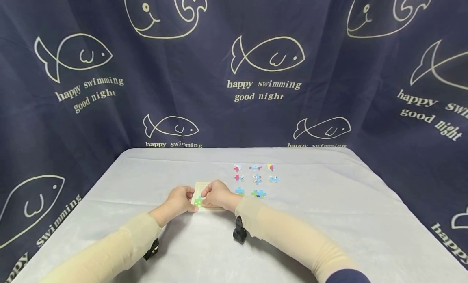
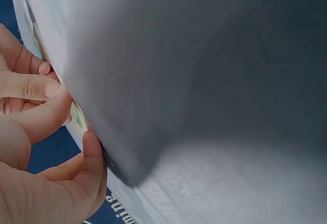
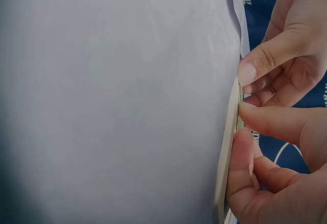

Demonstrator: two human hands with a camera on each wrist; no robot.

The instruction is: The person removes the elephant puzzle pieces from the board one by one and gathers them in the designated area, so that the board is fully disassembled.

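A small pale wooden puzzle tray [image 1: 199, 185] lies on the table, partly covered by both hands. My left hand [image 1: 180, 201] grips its left edge, with the thumb at the near left corner. A green puzzle piece [image 1: 198, 202] sits in that corner of the tray. Over it, my right hand [image 1: 220, 194] pinches at the piece with thumb and fingertips. From the right wrist view, the tray's rim [image 3: 227, 152] shows edge-on, and my right fingers lie close beside the left thumb. Much of the piece is hidden beneath fingers.
To the right of the tray, several loose puzzle pieces lie in rows, among them a blue and green piece [image 1: 258, 193], a blue one [image 1: 274, 179] and a red one [image 1: 239, 178]. A grey-white cloth [image 1: 310, 234] covers the table. Behind hangs a dark blue curtain [image 1: 215, 92].
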